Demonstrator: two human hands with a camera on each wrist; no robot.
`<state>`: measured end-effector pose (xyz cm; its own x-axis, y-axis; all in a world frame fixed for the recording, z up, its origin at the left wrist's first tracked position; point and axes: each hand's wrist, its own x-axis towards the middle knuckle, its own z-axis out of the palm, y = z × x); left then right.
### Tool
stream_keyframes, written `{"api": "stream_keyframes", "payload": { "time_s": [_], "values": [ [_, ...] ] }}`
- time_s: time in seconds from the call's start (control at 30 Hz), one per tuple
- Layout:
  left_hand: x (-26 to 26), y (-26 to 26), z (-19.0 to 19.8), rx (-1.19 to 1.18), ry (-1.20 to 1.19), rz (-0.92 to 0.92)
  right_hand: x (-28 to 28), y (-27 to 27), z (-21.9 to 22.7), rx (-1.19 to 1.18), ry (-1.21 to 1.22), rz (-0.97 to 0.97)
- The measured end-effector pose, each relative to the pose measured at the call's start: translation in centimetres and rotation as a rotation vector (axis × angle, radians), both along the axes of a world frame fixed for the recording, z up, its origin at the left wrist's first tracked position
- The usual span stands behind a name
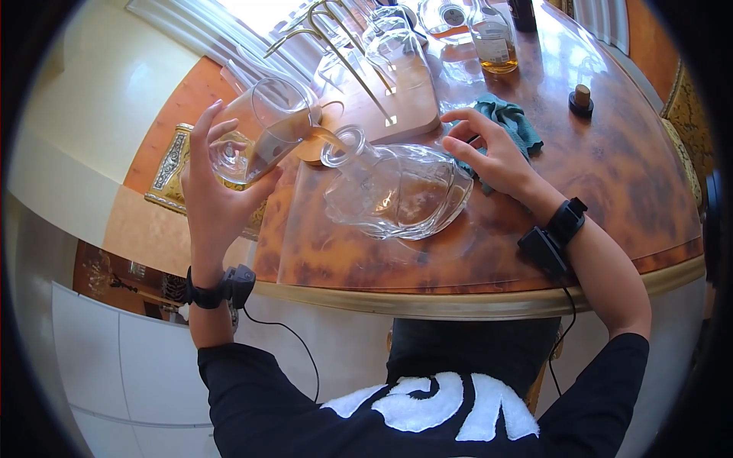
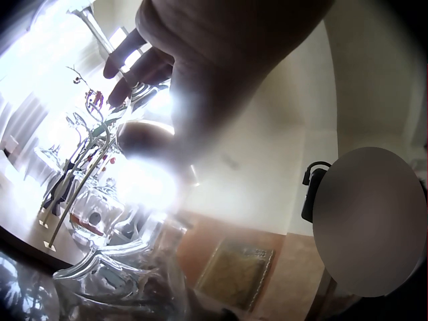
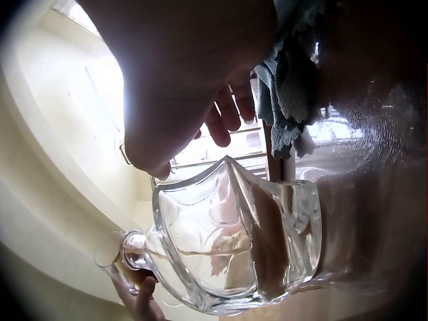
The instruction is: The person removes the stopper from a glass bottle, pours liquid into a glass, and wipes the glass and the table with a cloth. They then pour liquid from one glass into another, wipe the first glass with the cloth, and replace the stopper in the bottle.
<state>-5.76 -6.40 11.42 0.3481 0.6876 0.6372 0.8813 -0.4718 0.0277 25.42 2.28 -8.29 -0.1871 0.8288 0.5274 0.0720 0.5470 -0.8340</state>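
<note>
My left hand [image 1: 217, 164] grips a clear stemmed glass [image 1: 263, 153], tipped with its rim to the right. Brown liquid [image 1: 330, 139] runs from that rim into the neck of a clear glass decanter [image 1: 397, 195]. The decanter has faceted sides and some amber liquid low inside; the right wrist view shows the decanter [image 3: 207, 234] standing on the table. My right hand [image 1: 492, 156] hovers beside the decanter with loosely bent fingers and holds nothing. Just behind that hand lies a crumpled teal cloth [image 1: 510, 126]. Glare blurs the glass in the left wrist view.
Behind the decanter, a pale stand [image 1: 412, 111] carries curved gold rods and glassware. A bottle of amber liquor [image 1: 495, 46] and a dark bottle [image 1: 523, 15] stand at the back. A cork stopper [image 1: 582, 99] sits at the right on the glossy table [image 1: 611, 198]; a gold-patterned chair [image 1: 168, 175] is at the left.
</note>
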Motion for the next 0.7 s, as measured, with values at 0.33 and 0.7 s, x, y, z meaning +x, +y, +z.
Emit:
{"api": "stream_keyframes", "payload": {
  "time_s": [0.33, 0.7],
  "values": [
    [0.32, 0.01, 0.12, 0.051, -0.002, -0.015, 0.03, 0.02, -0.03, 0.018, -0.009, 0.002],
    [0.38, -0.14, 0.53, 0.044, 0.053, 0.017, 0.03, 0.08, -0.11, 0.028, -0.014, 0.009]
  ]
}}
